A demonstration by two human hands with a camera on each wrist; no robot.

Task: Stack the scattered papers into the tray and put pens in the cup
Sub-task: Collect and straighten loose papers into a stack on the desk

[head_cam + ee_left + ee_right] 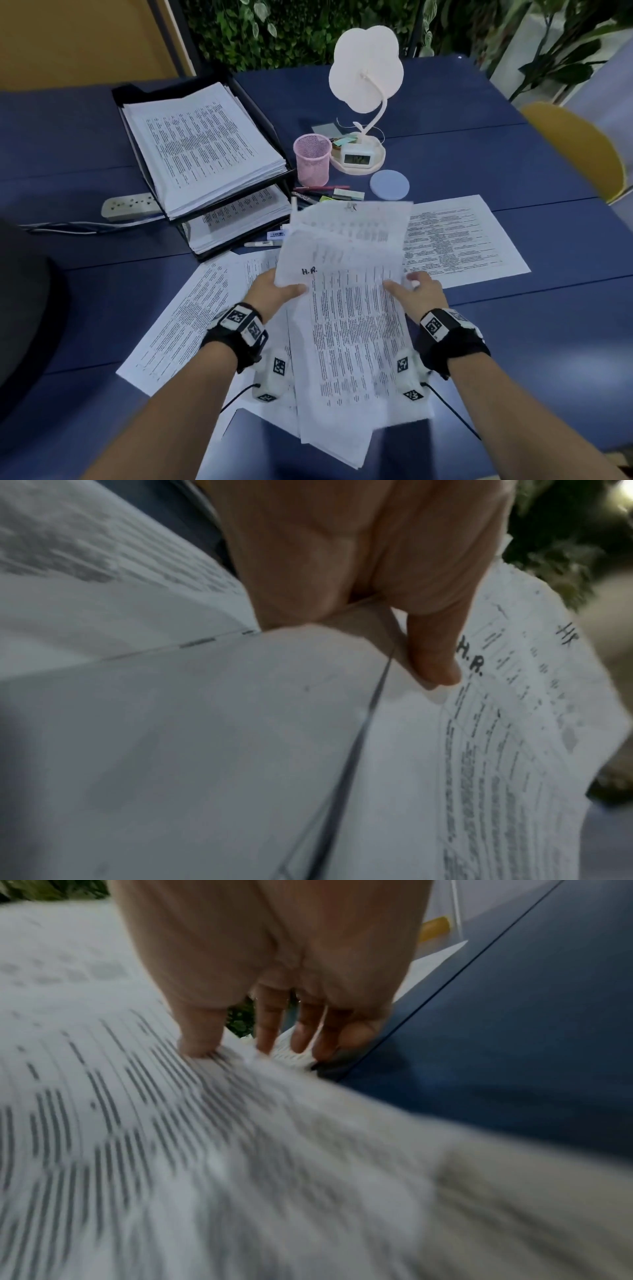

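office desk – stacked paper tray [263, 113], power strip [128, 205], pen cup [312, 158], desk lamp [365, 70]

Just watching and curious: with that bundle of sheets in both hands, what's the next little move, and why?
Probably carry the held sheets left to the black tray and lay them on its stack. Both the left hand and the right hand already grip them, lifted off the table.

I see thin matt printed paper in the held sheets [346, 308], slightly crumpled. The cup [312, 159] looks like pink metal mesh, the tray [239, 92] black and hard, the table [513, 164] a smooth blue top with a faint sheen. The lamp [365, 68] seems matt cream plastic.
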